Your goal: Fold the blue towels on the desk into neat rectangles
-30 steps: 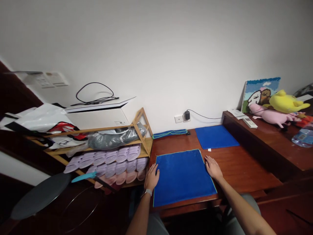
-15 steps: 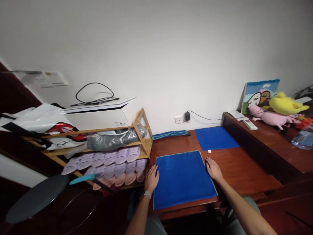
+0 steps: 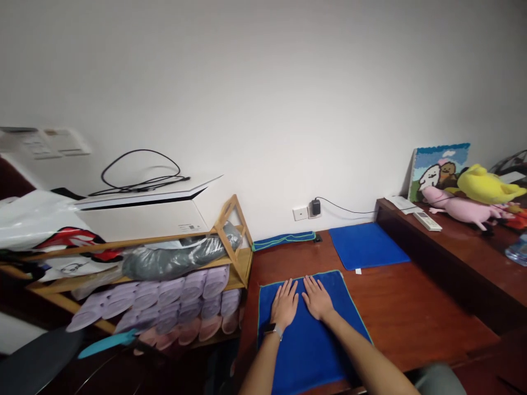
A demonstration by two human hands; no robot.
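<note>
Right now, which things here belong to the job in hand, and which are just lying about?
In the job: near blue cloth, under the left fingers and right fingers; perhaps the far blue cloth and folded blue cloth.

Apparently lying about: remote; pink toy; yellow toy; slippers.

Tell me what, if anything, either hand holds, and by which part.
Nothing is held: the left hand and right hand lie flat on the near green-edged blue cloth.

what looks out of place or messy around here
The lid of the white box looks ajar: a dark gap shows beneath it, and a black cable lies loosely looped on top. Nothing appears spilled or damaged; the blue cloth lies flat under the left hand and right hand.
</note>
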